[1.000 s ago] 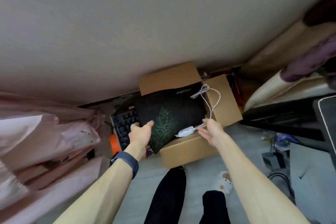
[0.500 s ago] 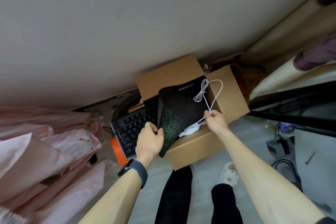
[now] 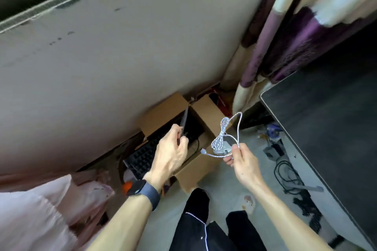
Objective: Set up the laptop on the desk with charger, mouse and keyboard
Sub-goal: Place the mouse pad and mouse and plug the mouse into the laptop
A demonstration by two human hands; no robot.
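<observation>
"Black desk (image 3: 326,128) at the right is where everything is meant to end up; what must be handled on the way?"

"Cardboard box (image 3: 206,108), on the floor against the far wall, need not be lifted. The keyboard (image 3: 140,157) at its near-left side is judged rigid and heaviest; both short ends should be taken. Whether its far end lies inside the box cannot be told."

"And the thin dark sheet?"

"A mouse pad (image 3: 184,120), it is taken to be: light, floppy, best gripped along an edge. It is held edge-on above the box, pinched between the thumb and curled fingers of the left hand (image 3: 171,153), which is reached forward, back upward."

"The mouse (image 3: 221,149)?"

"Light, but its braided cable (image 3: 219,136) is loose and likely to snag, so body and bundle should be gathered together. The mouse is held up right of the box, near the desk edge, by the raised right hand (image 3: 242,161): cable pinched between thumb and forefinger, remaining fingers seemingly curled beneath the body."
</observation>
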